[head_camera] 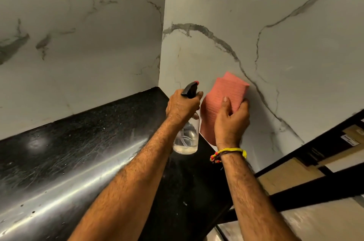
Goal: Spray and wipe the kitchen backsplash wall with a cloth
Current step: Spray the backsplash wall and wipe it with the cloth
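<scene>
The white marble backsplash wall (226, 30) with grey veins meets a second marble wall (78, 43) in a corner. My right hand (231, 120) grips a folded pink cloth (226, 93) and holds it against the right wall, low down. Just left of it, my left hand (182, 105) grips the neck of a clear spray bottle (187, 138) with a black trigger head, its nozzle pointing up and right toward the wall. A little liquid sits in the bottle's bottom.
A black speckled countertop (78, 152) with a shiny streak runs below the walls into the corner. At the lower right are black frame bars (315, 191) with tan panels between them. A yellow thread bracelet (232, 151) circles my right wrist.
</scene>
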